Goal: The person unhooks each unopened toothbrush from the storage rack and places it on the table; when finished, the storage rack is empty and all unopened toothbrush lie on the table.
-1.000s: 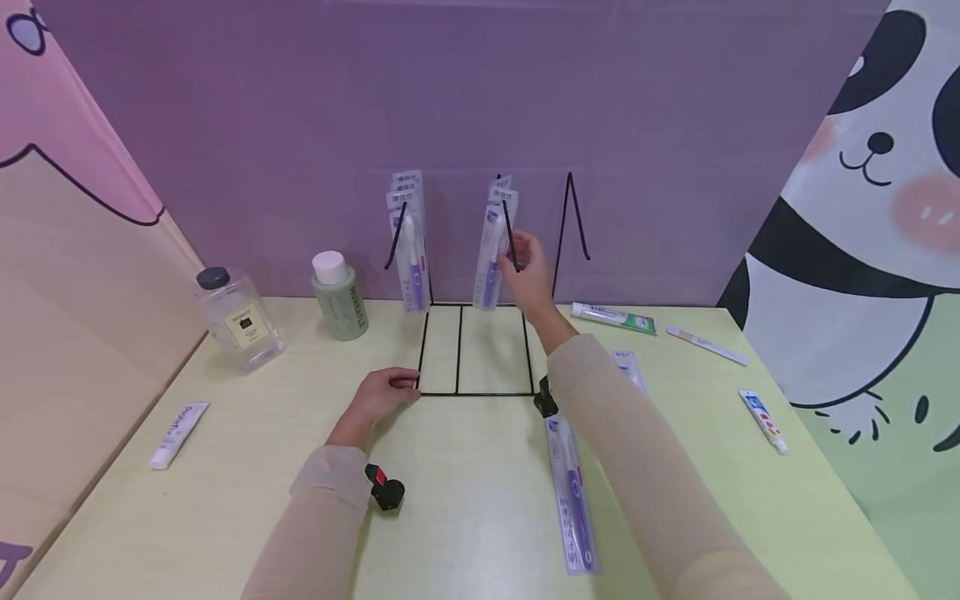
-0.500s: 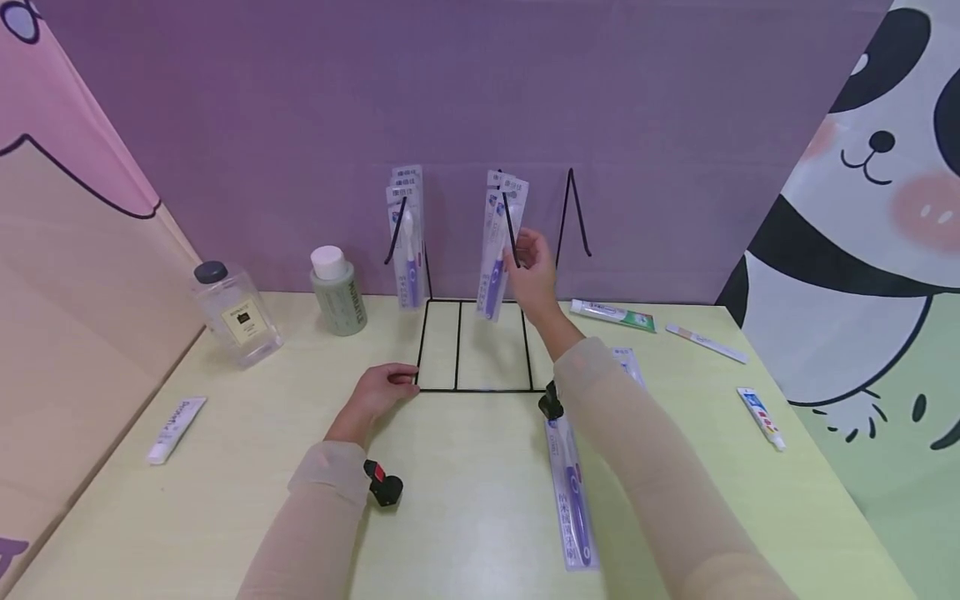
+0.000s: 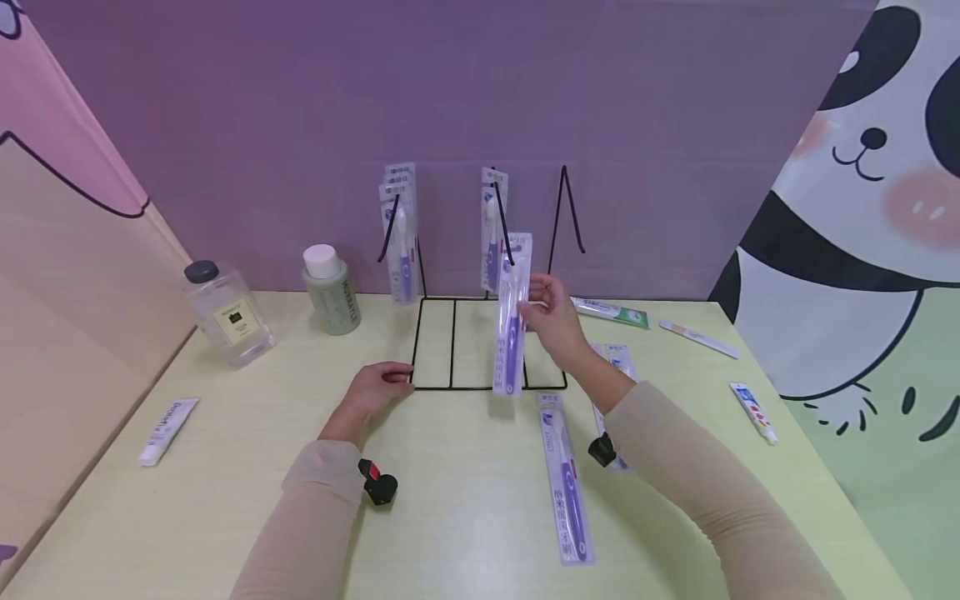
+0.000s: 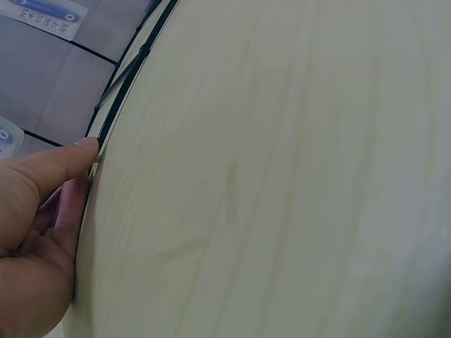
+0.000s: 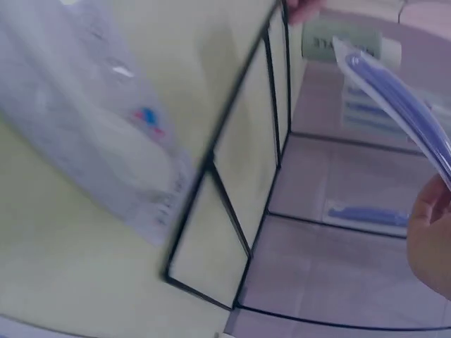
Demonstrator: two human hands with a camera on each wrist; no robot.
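Observation:
My right hand (image 3: 555, 321) pinches a packaged purple toothbrush (image 3: 512, 317) by its side. The pack hangs upright, its top right at the front tip of the rack's middle hook (image 3: 501, 212); in the right wrist view the held toothbrush (image 5: 402, 98) slants above the hand. Another packaged toothbrush (image 3: 491, 242) hangs farther back on that hook. My left hand (image 3: 371, 392) pinches the front left corner of the black wire rack (image 3: 452, 350), with thumb (image 4: 70, 158) on the wire in the left wrist view. Several toothbrush packs (image 3: 401, 242) hang on the left hook.
The right hook (image 3: 572, 208) is bare. Loose toothbrush packs (image 3: 566, 483) lie in front of the rack and under my right forearm. Toothpaste tubes (image 3: 611, 312) lie at the right and a white tube (image 3: 168, 431) at the left. A green bottle (image 3: 332, 292) and clear bottle (image 3: 232, 317) stand back left.
My right hand has drawn the front toothbrush pack along the middle hook, toward me and down to its tip, leaving one behind it. The left hand stays at the rack corner.

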